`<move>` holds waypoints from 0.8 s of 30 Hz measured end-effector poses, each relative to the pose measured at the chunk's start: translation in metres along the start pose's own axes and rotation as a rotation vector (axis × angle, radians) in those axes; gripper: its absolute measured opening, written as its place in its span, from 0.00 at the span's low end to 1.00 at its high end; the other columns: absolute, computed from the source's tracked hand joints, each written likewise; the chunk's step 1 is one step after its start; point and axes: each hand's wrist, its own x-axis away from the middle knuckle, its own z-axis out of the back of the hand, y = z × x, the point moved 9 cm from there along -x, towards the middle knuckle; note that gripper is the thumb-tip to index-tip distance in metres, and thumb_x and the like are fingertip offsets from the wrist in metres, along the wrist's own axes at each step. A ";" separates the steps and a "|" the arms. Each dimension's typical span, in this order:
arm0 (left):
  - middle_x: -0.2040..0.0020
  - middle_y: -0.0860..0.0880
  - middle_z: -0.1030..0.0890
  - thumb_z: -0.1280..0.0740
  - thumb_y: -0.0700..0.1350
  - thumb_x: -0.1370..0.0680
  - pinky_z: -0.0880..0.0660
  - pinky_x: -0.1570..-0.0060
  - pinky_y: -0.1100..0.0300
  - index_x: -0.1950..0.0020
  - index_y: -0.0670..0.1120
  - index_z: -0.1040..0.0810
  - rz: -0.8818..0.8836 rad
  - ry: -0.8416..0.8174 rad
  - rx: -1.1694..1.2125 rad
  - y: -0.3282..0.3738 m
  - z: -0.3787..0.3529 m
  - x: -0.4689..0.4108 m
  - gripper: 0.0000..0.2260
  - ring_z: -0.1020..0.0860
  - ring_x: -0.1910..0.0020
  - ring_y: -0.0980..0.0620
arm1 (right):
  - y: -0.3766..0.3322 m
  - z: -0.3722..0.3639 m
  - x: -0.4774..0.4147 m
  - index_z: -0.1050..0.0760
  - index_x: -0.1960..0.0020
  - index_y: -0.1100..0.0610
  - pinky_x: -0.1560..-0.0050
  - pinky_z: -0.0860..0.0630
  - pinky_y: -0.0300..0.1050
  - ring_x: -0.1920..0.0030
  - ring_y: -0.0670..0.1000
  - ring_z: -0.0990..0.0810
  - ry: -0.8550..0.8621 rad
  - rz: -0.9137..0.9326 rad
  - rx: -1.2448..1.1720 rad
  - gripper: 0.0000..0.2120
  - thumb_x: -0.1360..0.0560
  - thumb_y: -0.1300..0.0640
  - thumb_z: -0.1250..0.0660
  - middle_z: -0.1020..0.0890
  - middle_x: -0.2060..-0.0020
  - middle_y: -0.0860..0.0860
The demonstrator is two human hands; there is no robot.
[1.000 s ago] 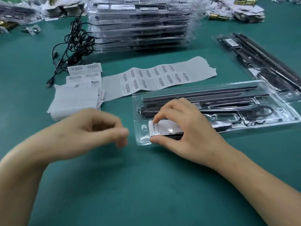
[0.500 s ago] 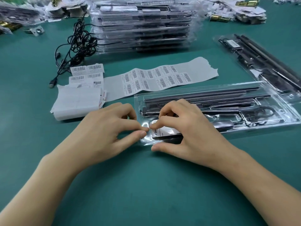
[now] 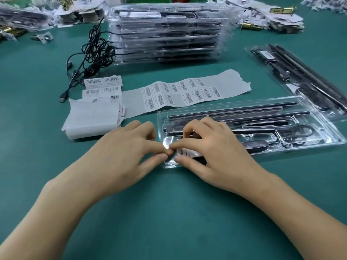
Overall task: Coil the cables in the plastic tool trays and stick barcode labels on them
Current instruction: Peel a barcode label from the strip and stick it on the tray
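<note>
A clear plastic tool tray [image 3: 319, 135] lies in front of me, holding long black rods, scissors and a black cable. At its left end sits a black block with a white label [image 3: 187, 152] printed "Grow". My right hand [image 3: 217, 152] grips this block between thumb and forefinger. My left hand [image 3: 122, 152] meets it from the left, thumb and forefinger pinched together on the label's left edge. What lies between those fingertips is hidden.
A strip of barcode labels [image 3: 187, 92] lies just behind the tray, with a pile of white backing sheets [image 3: 92, 119] to its left. A tangled black USB cable [image 3: 93, 57], a tall stack of filled trays [image 3: 165, 32] and another tray [image 3: 300, 77] lie beyond.
My left hand has come in from the left to the tray's left end, where its fingertips now meet my right hand's at the label. My right hand has stayed on the block.
</note>
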 end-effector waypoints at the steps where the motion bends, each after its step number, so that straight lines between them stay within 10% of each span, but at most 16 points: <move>1: 0.53 0.59 0.33 0.52 0.66 0.19 0.40 0.58 0.59 0.40 0.69 0.22 0.003 -0.011 -0.008 0.000 -0.001 -0.001 0.19 0.33 0.51 0.57 | -0.001 0.000 -0.001 0.19 0.40 0.40 0.43 0.32 0.50 0.44 0.49 0.29 0.000 -0.006 -0.002 0.16 0.20 0.36 0.40 0.26 0.47 0.43; 24: 0.53 0.60 0.26 0.43 0.64 0.20 0.26 0.54 0.55 0.42 0.66 0.18 -0.104 0.103 0.203 -0.012 -0.005 -0.005 0.15 0.27 0.51 0.59 | 0.003 0.006 0.005 0.18 0.47 0.48 0.42 0.30 0.52 0.45 0.48 0.27 0.054 -0.034 -0.092 0.15 0.24 0.38 0.33 0.23 0.48 0.43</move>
